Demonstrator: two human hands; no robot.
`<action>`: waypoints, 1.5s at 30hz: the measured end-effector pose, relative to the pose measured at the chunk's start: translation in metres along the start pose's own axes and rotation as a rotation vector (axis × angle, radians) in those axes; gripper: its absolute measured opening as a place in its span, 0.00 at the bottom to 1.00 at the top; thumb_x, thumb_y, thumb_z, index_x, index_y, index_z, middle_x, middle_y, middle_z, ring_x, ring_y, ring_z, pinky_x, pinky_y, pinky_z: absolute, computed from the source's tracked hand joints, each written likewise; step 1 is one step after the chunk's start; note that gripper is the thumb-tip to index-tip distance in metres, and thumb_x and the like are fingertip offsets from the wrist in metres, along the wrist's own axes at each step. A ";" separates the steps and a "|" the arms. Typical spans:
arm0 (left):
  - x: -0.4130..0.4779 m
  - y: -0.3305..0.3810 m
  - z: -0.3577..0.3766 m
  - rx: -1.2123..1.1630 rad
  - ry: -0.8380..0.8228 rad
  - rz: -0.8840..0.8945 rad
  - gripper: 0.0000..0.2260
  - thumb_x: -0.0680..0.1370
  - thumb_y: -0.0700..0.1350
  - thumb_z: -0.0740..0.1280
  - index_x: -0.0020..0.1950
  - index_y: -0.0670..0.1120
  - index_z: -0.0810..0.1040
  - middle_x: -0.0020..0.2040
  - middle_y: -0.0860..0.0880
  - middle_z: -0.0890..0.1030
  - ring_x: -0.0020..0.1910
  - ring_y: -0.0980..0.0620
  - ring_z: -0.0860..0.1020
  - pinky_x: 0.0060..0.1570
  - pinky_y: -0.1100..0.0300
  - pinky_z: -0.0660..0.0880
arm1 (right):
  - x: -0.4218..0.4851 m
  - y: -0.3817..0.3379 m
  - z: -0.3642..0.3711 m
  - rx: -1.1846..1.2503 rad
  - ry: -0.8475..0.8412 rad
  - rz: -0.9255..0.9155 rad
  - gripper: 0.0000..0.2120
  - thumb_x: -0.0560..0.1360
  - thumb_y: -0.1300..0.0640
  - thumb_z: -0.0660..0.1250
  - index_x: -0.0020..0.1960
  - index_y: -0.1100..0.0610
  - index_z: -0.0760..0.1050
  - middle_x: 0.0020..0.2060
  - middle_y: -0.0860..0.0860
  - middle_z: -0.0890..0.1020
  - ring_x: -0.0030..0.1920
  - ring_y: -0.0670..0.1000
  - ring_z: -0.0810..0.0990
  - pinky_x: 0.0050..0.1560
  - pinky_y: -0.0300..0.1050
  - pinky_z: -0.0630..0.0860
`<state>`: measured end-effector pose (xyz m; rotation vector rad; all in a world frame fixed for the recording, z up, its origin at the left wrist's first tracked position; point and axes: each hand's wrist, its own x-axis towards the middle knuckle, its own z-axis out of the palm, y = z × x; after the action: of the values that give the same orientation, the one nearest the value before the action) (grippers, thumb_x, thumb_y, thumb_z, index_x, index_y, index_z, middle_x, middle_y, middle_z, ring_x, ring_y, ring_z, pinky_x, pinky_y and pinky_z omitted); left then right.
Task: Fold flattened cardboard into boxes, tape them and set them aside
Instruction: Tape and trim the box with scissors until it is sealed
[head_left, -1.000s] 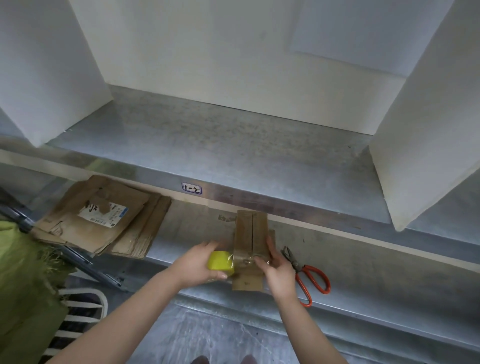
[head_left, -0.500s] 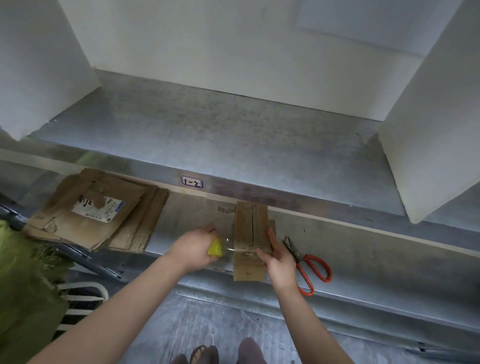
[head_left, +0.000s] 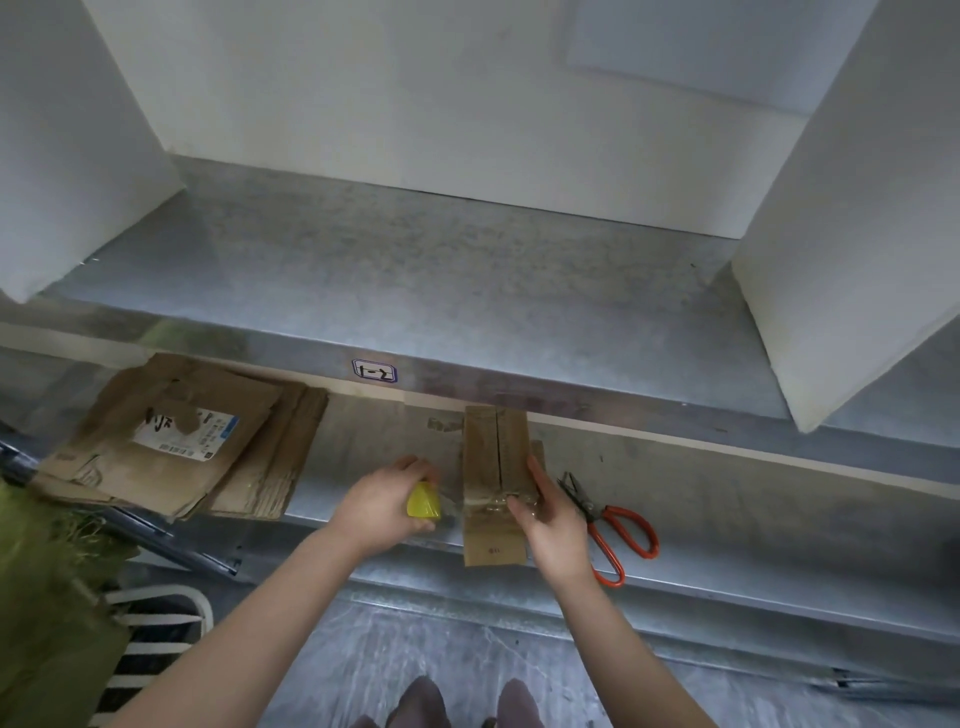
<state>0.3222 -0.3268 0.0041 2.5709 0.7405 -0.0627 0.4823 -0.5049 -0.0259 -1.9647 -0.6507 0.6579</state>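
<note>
The small box (head_left: 496, 452) stands folded on the lower shelf (head_left: 753, 519), just under the lip of the upper shelf (head_left: 441, 291), its two top flaps meeting in a centre seam. A band of clear tape (head_left: 493, 501) crosses the near end of that seam; the rest of the seam looks bare (glare makes this hard to judge). The right hand (head_left: 550, 519) has an open grip, fingers straight along the box's right side, thumb pressing the tape down. The left hand (head_left: 379, 506) grips a yellow tape roll (head_left: 423, 501) just beside the box, a strip stretched between them. So folding looks done and taping is under way; cutting and setting aside remain. Scissors (head_left: 618, 530) lie near on the right, and the flattened cardboard (head_left: 171, 441) stacked to the left is not yet folded.
</note>
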 end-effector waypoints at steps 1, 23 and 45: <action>0.001 0.001 0.001 0.007 0.009 -0.004 0.21 0.67 0.54 0.75 0.56 0.53 0.72 0.55 0.56 0.74 0.49 0.50 0.78 0.41 0.58 0.73 | -0.002 0.000 -0.001 -0.078 0.017 -0.048 0.28 0.76 0.48 0.68 0.74 0.45 0.65 0.67 0.47 0.75 0.67 0.48 0.73 0.63 0.35 0.68; -0.004 0.010 0.005 0.029 -0.027 -0.078 0.23 0.66 0.54 0.77 0.57 0.54 0.74 0.58 0.56 0.75 0.54 0.51 0.76 0.47 0.59 0.71 | -0.003 0.120 -0.081 -0.993 0.134 -0.045 0.24 0.68 0.45 0.74 0.54 0.62 0.80 0.44 0.58 0.82 0.42 0.61 0.81 0.39 0.53 0.76; -0.011 -0.008 0.003 -0.116 -0.031 0.040 0.20 0.61 0.53 0.78 0.47 0.57 0.72 0.49 0.57 0.74 0.50 0.53 0.74 0.48 0.57 0.73 | -0.127 0.052 -0.029 -0.896 0.527 -0.102 0.13 0.66 0.50 0.74 0.43 0.55 0.74 0.23 0.48 0.76 0.25 0.53 0.78 0.35 0.44 0.62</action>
<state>0.3091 -0.3269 -0.0002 2.4675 0.6615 -0.0450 0.4197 -0.6301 -0.0367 -2.7361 -0.7686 -0.3049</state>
